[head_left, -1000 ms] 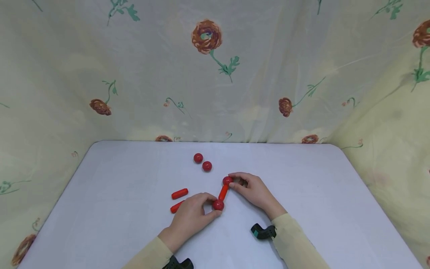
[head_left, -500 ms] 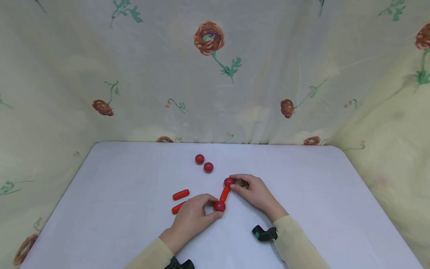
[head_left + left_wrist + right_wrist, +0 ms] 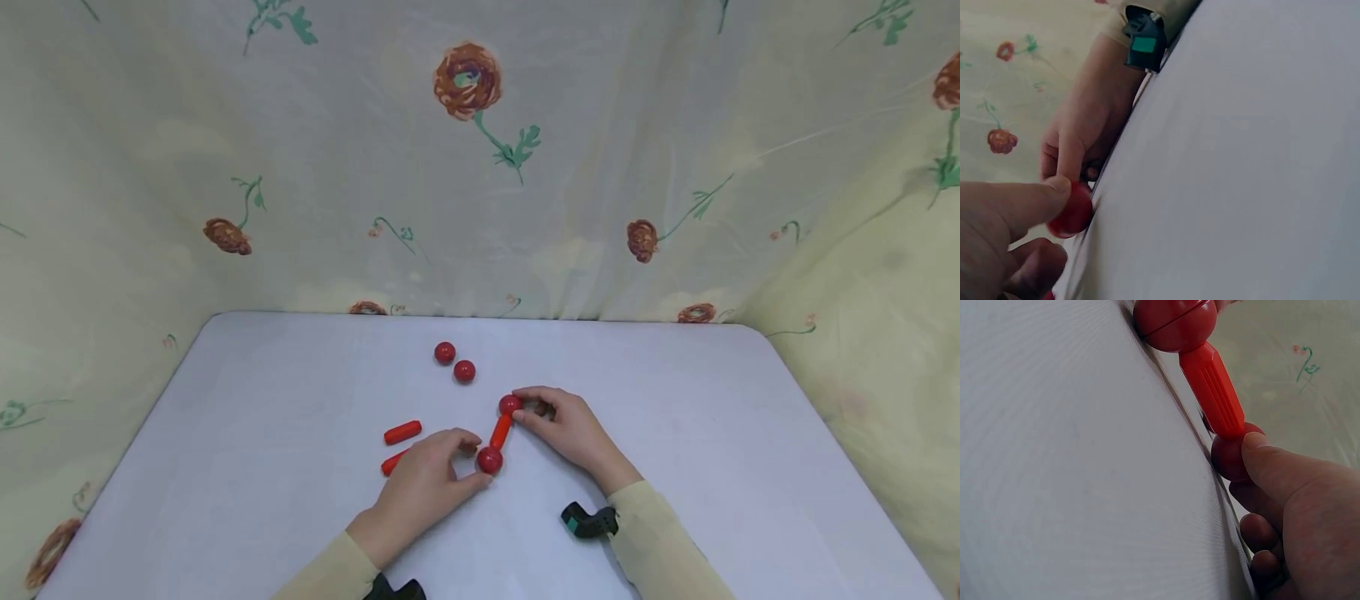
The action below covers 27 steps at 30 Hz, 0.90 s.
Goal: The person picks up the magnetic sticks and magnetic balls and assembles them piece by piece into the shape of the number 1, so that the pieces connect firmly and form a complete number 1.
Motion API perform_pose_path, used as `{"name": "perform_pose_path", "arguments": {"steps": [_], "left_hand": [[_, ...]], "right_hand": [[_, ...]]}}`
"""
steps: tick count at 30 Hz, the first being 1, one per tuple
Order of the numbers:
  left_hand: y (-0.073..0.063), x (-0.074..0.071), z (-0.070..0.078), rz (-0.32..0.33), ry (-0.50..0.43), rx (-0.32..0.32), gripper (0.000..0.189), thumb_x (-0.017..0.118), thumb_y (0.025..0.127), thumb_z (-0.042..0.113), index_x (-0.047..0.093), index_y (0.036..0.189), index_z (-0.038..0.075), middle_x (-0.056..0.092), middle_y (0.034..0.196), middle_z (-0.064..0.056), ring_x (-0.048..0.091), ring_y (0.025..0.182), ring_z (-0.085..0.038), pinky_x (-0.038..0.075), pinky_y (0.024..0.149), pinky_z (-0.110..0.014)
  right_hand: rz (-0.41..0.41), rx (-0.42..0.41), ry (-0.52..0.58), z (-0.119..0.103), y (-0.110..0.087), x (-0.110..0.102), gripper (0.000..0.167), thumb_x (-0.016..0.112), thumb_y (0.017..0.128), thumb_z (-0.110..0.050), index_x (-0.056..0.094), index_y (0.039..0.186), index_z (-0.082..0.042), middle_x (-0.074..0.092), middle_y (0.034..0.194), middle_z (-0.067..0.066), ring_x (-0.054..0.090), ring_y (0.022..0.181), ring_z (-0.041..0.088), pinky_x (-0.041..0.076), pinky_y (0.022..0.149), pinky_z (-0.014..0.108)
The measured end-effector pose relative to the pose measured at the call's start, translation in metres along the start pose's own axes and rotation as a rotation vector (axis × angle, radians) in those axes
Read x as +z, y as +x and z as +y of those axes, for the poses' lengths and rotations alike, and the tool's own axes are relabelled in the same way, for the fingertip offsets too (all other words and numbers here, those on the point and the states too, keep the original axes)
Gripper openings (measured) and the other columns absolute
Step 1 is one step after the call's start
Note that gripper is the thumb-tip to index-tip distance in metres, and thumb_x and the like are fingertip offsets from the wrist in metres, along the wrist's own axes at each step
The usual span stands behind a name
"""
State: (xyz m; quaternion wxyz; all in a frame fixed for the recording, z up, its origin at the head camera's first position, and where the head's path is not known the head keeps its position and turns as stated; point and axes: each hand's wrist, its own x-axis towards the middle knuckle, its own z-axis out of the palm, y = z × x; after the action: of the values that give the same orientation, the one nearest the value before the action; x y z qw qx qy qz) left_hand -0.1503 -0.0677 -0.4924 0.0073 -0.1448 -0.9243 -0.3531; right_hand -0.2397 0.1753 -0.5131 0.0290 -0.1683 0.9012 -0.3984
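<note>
In the head view, a red rod (image 3: 500,432) joins two red balls into a dumbbell shape on the white table. My right hand (image 3: 558,423) pinches the far ball (image 3: 509,405) between thumb and fingers; the right wrist view shows its thumb (image 3: 1266,447) pressed on that ball. Around the near ball (image 3: 490,460), my left hand (image 3: 427,479) has its thumb and index finger spread, with a small gap at the index fingertip. The left wrist view shows its upper digit overlapping a red ball (image 3: 1075,215), the lower one apart from it.
Two loose red balls, one farther back (image 3: 445,353) and one nearer (image 3: 465,372), lie beyond the hands. Left of the dumbbell shape are two loose red rods, one (image 3: 402,432) in full view, the other (image 3: 393,463) partly behind the left hand. A flowered cloth (image 3: 337,150) hangs behind the table.
My left hand has loosened from the near ball, its fingers easing back slightly to the left. The right hand keeps its pinch on the far ball; the joined pieces stay in place.
</note>
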Motion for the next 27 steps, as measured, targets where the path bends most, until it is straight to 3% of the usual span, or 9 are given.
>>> {"name": "perform_pose_path", "arguments": {"steps": [4,8,13,17,27], "left_hand": [[-0.004,-0.016,-0.003,0.070,0.027,-0.003,0.043,0.083,0.079,0.040,0.067,0.115,0.023,0.063,0.105,0.012,0.051,0.066,-0.003,0.047,0.062,-0.020],[-0.011,-0.029,-0.015,0.161,0.053,-0.039,0.039,0.086,0.076,0.037,0.069,0.107,0.022,0.060,0.101,0.012,0.049,0.069,-0.004,0.047,0.063,-0.021],[-0.021,-0.036,-0.035,0.213,0.033,-0.112,0.038,0.089,0.073,0.035,0.071,0.104,0.022,0.057,0.098,0.011,0.050,0.074,-0.006,0.048,0.065,-0.024],[-0.026,-0.040,-0.045,0.249,0.022,-0.095,0.037,0.089,0.074,0.033,0.071,0.103,0.021,0.057,0.097,0.008,0.049,0.069,-0.007,0.045,0.060,-0.024],[-0.034,-0.050,-0.054,0.234,0.012,-0.132,0.036,0.088,0.074,0.035,0.070,0.103,0.021,0.057,0.095,0.007,0.049,0.067,-0.009,0.043,0.058,-0.024]], "right_hand": [[-0.004,0.009,-0.001,0.000,-0.001,-0.001,0.036,0.072,0.090,-0.042,0.069,0.123,-0.028,0.063,0.093,-0.010,0.056,0.084,0.015,0.050,0.072,0.033],[-0.004,-0.001,0.006,0.000,0.000,-0.002,0.035,0.073,0.090,-0.041,0.069,0.122,-0.028,0.062,0.090,-0.009,0.056,0.083,0.015,0.050,0.071,0.033],[-0.010,-0.012,0.008,0.001,0.000,-0.002,0.036,0.072,0.090,-0.042,0.069,0.123,-0.028,0.062,0.090,-0.010,0.056,0.083,0.014,0.049,0.071,0.032],[-0.018,0.000,0.006,0.002,0.000,-0.002,0.036,0.072,0.090,-0.042,0.068,0.123,-0.029,0.062,0.092,-0.010,0.056,0.084,0.015,0.050,0.072,0.032],[-0.021,0.000,0.013,0.003,0.000,-0.001,0.038,0.071,0.090,-0.045,0.068,0.124,-0.029,0.063,0.094,-0.011,0.056,0.086,0.015,0.051,0.073,0.033]]}}
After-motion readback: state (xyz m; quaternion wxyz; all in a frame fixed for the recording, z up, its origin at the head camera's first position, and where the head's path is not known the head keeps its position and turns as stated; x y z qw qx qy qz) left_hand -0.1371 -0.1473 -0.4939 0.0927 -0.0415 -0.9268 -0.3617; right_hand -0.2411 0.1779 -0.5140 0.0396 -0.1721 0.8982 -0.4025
